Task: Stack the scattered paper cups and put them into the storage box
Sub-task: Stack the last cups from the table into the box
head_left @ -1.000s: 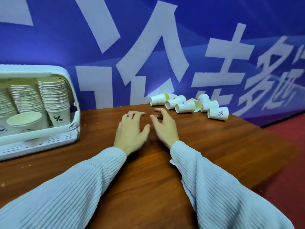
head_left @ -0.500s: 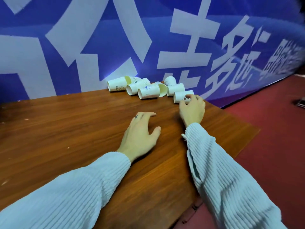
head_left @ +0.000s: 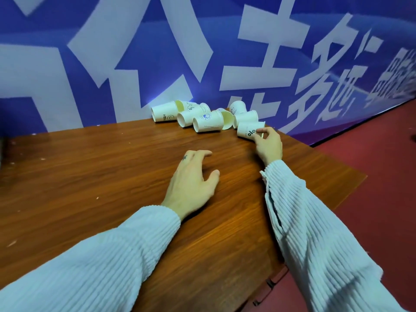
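Your right hand reaches to the far right part of the wooden tabletop; its grip is closed on the nearest paper cup, fingers and thumb curled round the wall of this cup, which lies on its side and bears a dark percent-like mark. Your left hand rests palm-down on the tabletop nearer you, fingers relaxed and slightly spread, gripping nothing. The other scattered paper cups lie on their sides in a loose cluster along the far edge, against the blue banner with large white characters; several touch one another, and the held cup lies just beside the rightmost of them. Both forearms wear pale ribbed sleeves. Red floor shows to the right of the tabletop.
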`<move>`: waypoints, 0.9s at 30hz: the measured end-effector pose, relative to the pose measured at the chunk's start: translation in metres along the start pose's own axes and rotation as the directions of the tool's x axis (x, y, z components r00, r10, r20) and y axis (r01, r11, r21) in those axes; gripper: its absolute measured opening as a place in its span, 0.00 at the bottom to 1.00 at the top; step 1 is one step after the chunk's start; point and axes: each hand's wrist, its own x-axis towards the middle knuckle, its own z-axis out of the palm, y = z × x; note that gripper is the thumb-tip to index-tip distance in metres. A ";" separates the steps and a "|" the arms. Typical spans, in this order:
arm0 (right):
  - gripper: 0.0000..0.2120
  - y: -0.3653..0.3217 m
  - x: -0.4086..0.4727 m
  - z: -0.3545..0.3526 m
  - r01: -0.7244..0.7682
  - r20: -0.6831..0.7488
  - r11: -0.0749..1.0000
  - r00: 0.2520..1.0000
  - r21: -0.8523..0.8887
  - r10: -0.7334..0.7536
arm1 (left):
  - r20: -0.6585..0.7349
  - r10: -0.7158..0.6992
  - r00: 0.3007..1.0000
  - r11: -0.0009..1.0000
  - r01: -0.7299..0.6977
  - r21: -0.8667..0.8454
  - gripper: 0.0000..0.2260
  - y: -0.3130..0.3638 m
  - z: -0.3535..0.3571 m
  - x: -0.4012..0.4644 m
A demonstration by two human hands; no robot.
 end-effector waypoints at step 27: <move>0.17 -0.024 0.029 0.046 0.113 -0.062 0.993 0.992 0.015 -0.112 | -0.102 -0.080 0.992 0.993 0.070 -0.099 0.43 -0.006 0.007 0.006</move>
